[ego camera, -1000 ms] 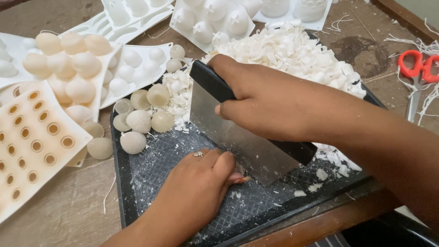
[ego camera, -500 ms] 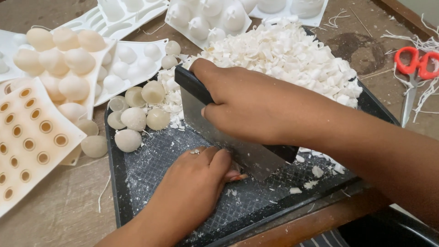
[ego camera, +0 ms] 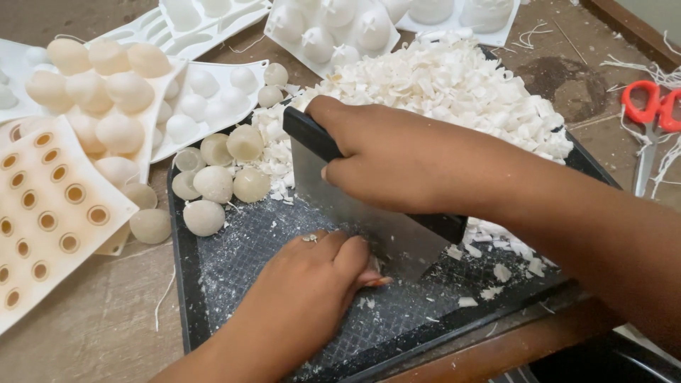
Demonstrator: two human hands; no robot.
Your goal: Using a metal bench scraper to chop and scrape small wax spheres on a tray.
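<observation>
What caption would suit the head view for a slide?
Right hand presses a bench scraper onto a dark tray; left hand steadies beside shavings.

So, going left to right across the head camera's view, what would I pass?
Tan mould with ringed holes → loose wax balls → left hand → right hand on the scraper blade → red-handled scissors.

1. You face a brown wooden table (ego camera: 92,326) with a worn, scuffed top.
2. A raised wooden edge (ego camera: 624,28) borders its far right corner.
3. A darker stain (ego camera: 560,81) marks the surface there.
4. Light falls evenly, without hard shadows.
</observation>
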